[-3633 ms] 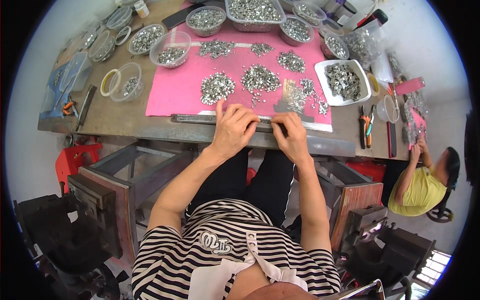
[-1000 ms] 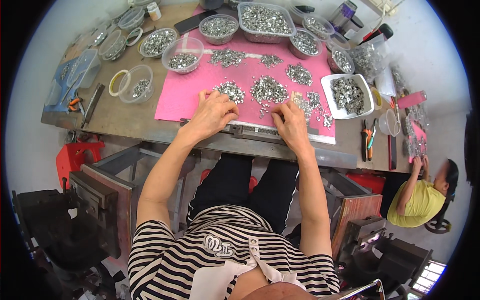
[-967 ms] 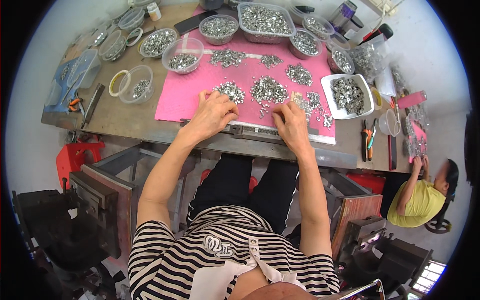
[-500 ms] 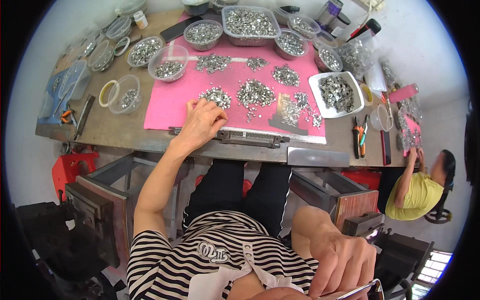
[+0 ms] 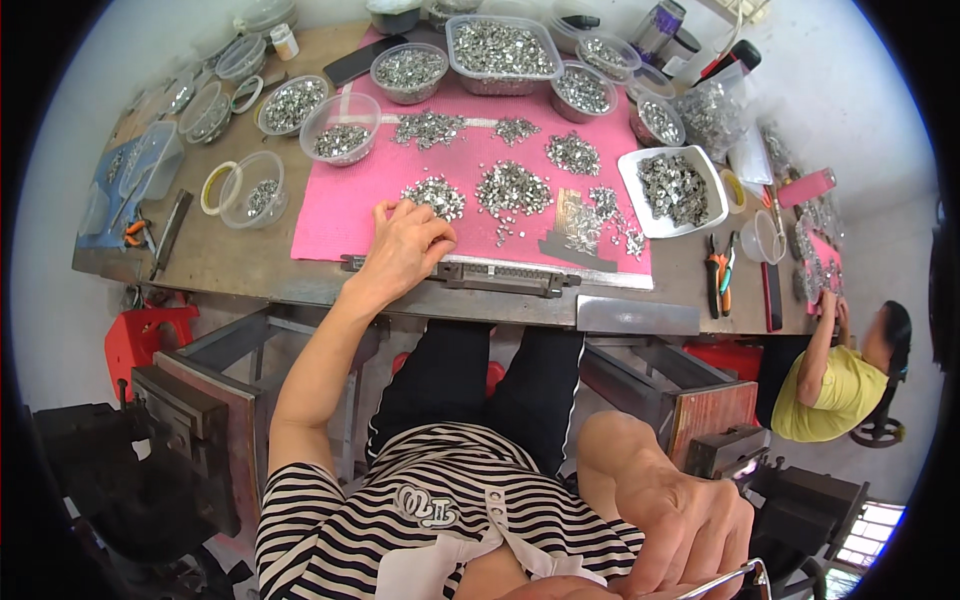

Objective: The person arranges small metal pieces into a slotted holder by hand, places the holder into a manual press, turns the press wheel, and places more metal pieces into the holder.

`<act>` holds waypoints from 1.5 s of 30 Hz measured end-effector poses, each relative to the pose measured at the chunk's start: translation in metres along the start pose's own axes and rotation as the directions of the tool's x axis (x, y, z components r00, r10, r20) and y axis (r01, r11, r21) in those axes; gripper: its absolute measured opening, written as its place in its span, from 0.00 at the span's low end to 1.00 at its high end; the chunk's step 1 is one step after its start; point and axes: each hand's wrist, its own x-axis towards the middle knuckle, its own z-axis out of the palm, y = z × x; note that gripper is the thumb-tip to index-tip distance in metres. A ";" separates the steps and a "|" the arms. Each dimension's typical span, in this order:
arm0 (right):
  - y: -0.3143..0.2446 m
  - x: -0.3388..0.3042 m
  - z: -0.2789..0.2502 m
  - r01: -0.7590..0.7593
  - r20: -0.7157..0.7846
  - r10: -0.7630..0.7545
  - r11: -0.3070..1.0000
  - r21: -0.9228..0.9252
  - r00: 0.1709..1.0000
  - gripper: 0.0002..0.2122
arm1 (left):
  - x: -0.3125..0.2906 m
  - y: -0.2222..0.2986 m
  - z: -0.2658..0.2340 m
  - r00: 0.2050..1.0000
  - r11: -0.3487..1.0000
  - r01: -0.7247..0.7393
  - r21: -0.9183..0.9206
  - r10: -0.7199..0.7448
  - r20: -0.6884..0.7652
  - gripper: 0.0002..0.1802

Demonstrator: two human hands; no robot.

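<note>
My left hand (image 5: 408,245) rests at the near edge of the pink mat (image 5: 335,215), its fingers curled down beside a pile of small shiny metal pieces (image 5: 436,192). Whatever its fingertips hold, if anything, is hidden. Just below it lies a dark metal rail-like fixture (image 5: 505,277) along the table edge. A larger pile of the same pieces (image 5: 513,188) sits to the right. My right hand (image 5: 690,525) is raised close to the camera with bent, closed fingers; its fingertips are hidden, and a thin glasses rim (image 5: 725,580) crosses its lower part.
Tubs of metal pieces, including a rectangular one (image 5: 503,55), line the back. A white tray (image 5: 722,205) stands right of the mat, with pliers (image 5: 714,280) nearer the edge. A co-worker in yellow (image 5: 830,395) sits far right. Machine parts (image 5: 190,430) flank my legs.
My right hand has shifted slightly, its fingers bent a little differently near the glasses rim. My left hand stays in the same place by the pile.
</note>
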 end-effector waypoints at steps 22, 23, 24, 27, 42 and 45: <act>0.022 -0.132 -0.142 -0.644 -0.697 0.312 -0.269 -0.717 0.646 0.06 | -0.002 0.027 0.011 0.980 0.992 -0.106 -0.067 0.092 -0.176 0.04; 0.026 -0.146 -0.153 -0.645 -0.698 0.314 -0.267 -0.716 0.644 0.06 | -0.004 0.033 0.015 0.977 0.988 -0.121 -0.092 0.102 -0.188 0.04; 0.030 -0.157 -0.161 -0.617 -0.700 0.321 -0.331 -0.714 0.638 0.07 | -0.005 0.039 0.019 0.973 0.984 -0.135 -0.116 0.110 -0.201 0.04; 0.036 -0.176 -0.174 -0.558 -0.703 0.340 -0.435 -0.707 0.625 0.08 | -0.009 0.045 0.033 0.964 0.971 -0.172 -0.166 0.132 -0.229 0.05; 0.038 -0.185 -0.181 -0.435 -0.623 0.432 -0.460 -0.774 0.652 0.06 | -0.003 0.038 0.034 0.958 0.960 -0.189 -0.208 0.134 -0.254 0.04; 0.038 -0.182 -0.178 -0.387 -0.591 0.430 -0.473 -0.792 0.682 0.07 | 0.013 0.024 0.025 0.958 0.995 -0.071 -0.073 0.048 -0.282 0.04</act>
